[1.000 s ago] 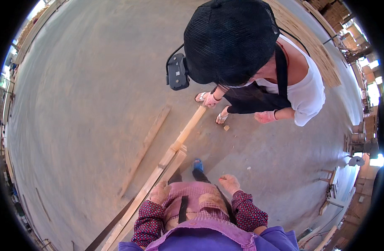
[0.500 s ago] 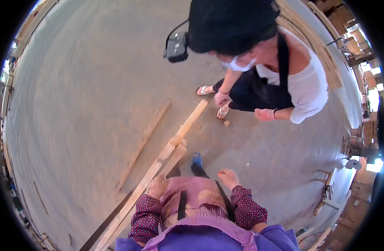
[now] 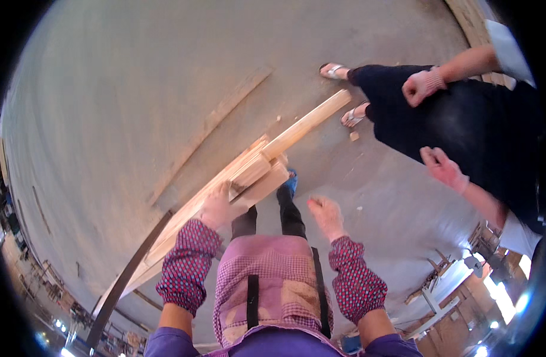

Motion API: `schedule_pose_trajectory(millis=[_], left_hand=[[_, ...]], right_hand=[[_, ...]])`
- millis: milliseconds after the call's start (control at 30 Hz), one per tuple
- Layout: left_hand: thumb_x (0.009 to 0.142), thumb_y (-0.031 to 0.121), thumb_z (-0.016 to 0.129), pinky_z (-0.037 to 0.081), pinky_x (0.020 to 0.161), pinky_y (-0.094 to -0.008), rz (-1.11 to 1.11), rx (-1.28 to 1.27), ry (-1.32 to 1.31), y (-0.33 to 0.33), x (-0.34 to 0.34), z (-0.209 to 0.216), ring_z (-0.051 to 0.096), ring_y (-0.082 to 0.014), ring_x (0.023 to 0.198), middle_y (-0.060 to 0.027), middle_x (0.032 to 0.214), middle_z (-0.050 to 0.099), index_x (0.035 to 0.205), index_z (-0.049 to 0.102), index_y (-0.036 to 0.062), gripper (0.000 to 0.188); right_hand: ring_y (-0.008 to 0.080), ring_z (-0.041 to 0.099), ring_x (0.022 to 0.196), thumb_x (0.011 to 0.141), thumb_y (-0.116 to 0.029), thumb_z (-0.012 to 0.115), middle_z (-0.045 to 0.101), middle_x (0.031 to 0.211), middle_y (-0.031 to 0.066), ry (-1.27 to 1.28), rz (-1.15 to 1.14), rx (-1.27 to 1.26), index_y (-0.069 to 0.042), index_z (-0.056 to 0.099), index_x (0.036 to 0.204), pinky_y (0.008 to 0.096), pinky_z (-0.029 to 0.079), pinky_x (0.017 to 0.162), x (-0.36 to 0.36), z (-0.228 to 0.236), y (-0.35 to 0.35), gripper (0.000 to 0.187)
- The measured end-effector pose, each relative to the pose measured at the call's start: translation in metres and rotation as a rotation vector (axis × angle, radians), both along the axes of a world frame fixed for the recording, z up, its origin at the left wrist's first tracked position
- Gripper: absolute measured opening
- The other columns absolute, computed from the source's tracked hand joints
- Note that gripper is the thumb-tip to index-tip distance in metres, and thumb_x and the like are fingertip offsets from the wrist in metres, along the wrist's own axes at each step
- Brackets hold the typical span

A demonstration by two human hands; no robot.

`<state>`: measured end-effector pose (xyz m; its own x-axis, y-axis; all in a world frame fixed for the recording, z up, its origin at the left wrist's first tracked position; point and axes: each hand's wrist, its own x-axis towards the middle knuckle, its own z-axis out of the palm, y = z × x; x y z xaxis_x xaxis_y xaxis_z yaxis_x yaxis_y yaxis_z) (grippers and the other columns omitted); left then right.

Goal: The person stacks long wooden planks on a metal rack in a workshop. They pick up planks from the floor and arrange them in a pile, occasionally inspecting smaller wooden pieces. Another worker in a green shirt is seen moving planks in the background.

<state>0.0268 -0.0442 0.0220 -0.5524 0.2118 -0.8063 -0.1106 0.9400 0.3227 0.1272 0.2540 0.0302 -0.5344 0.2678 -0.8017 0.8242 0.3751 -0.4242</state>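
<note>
A stack of long pale wooden boards slants from lower left toward the middle. One squared wooden piece juts past its far end. My left hand is at the right side of the stack, slightly blurred, its thumb apart from the fingers; whether it presses on the wood is unclear. Off to the right of the boards, my right hand hangs in the air with curled fingers. Reddish colour shows at its tip, and I cannot make out whether anything is held.
On the right stands another person in a dark apron, both gloved hands away from the boards. A lone board lies on the floor beyond the stack. A dark strip runs along the stack's near end. A small wood block lies by the person's sandals.
My view has shifted, and the other person now appears farther right, more upright. Both my hands have reached farther forward, the left along the boards. The stack shows more of its layered ends.
</note>
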Motion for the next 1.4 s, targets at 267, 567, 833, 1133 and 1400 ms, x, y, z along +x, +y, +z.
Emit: schedule_pose_trajectory(millis=[267,567,833,1133,1400], left_hand=[[0.067,0.053,0.072,0.036,0.107,-0.0399,-0.016,0.0,-0.346,0.006,-0.048,-0.055,0.039,-0.0315,0.133,-0.0169,0.142,0.041,0.145,0.033,0.0054,0.099],[0.065,0.05,0.076,0.033,0.11,-0.0371,0.043,0.09,-0.208,-0.002,-0.026,-0.083,0.039,-0.0321,0.133,-0.0175,0.141,0.042,0.14,0.039,0.0046,0.095],[0.066,0.051,0.074,0.028,0.114,-0.038,0.019,0.117,-0.266,-0.003,-0.033,-0.082,0.032,-0.0324,0.137,-0.0179,0.147,0.036,0.142,0.037,0.0063,0.096],[0.066,0.049,0.074,0.028,0.114,-0.0384,0.029,0.128,-0.309,-0.003,-0.041,-0.078,0.032,-0.033,0.137,-0.0178,0.147,0.035,0.142,0.036,0.0067,0.095],[0.065,0.05,0.075,0.028,0.113,-0.0378,0.032,0.135,-0.236,-0.005,-0.026,-0.087,0.032,-0.0329,0.137,-0.0188,0.147,0.035,0.142,0.036,0.0057,0.097]], right_hand=[[0.0286,0.066,0.095,0.089,-0.022,0.06,0.068,0.105,0.0177,0.329,-0.055,-0.035,-0.001,0.064,0.113,0.0347,0.049,0.085,-0.093,-0.115,-0.039,0.032],[0.0197,0.066,0.092,0.086,-0.02,0.065,0.069,0.101,0.0135,0.156,0.265,0.168,-0.004,0.064,0.117,0.0298,0.05,0.083,-0.121,-0.139,-0.065,0.035],[0.03,0.062,0.103,0.087,-0.035,0.06,0.066,0.11,0.0121,0.086,0.491,0.258,-0.015,0.063,0.118,0.0404,0.048,0.088,-0.128,-0.141,-0.068,0.038],[0.0321,0.064,0.094,0.088,-0.038,0.054,0.067,0.1,0.0135,0.054,0.685,0.305,-0.019,0.062,0.116,0.0433,0.05,0.08,-0.144,-0.136,-0.075,0.035],[0.0338,0.065,0.089,0.087,-0.036,0.053,0.068,0.094,0.0148,0.128,0.699,0.304,-0.015,0.064,0.103,0.045,0.051,0.074,-0.144,-0.137,-0.074,0.029]])
